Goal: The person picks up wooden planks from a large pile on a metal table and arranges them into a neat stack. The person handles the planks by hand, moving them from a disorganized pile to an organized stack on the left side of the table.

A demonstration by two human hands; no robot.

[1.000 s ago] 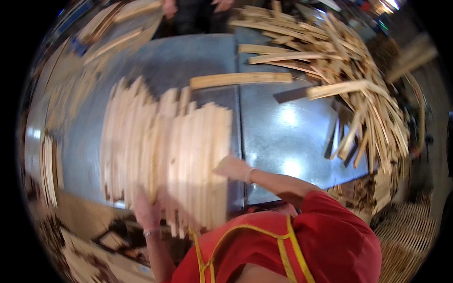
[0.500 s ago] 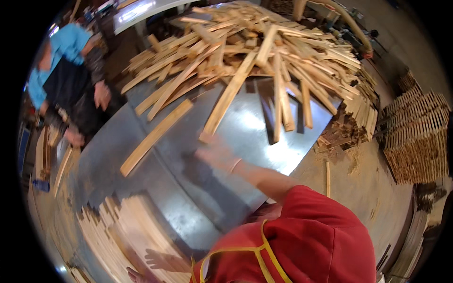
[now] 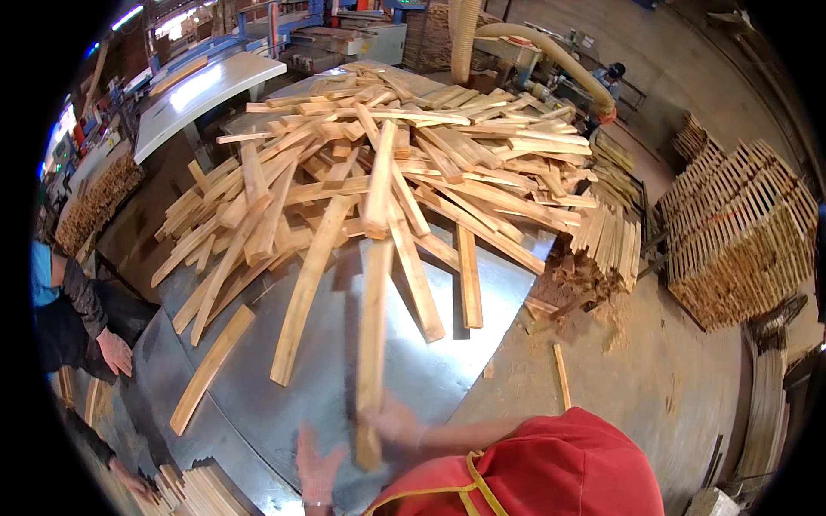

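- The metal worktop (image 3: 267,421) is spreading under everything, its smooth grey sheet reflecting bright light toward the right edge; a straight seam is crossing its left part.
- A loose pile of wooden strips (image 3: 465,142) is covering the worktop's far half, flat-sided, square-ended lengths crossing at all angles and jutting past the far and side edges.
- A slatted wooden stack (image 3: 740,258), blocky and rough-ended, is standing on the floor well beyond the right edge.
- A pale, smooth-topped table (image 3: 206,90) is standing past the far left corner.
- A ribbed, tan hose (image 3: 551,53) is arching behind the pile.
- A long wooden strip (image 3: 372,327) is running from the pile's front toward the worktop's near edge.
- A single shorter strip (image 3: 212,370) is lying across the seam by the left edge.
- Pale, straight strips (image 3: 202,494) are lying side by side at the near left corner.
- The right hand (image 3: 396,423), blurred, is gripping the long strip close to its near end.
- The left hand (image 3: 318,469) is holding nothing, fingers spreading wide just left of that end.
- A co-worker's hand (image 3: 115,351) is hanging beside the left edge.
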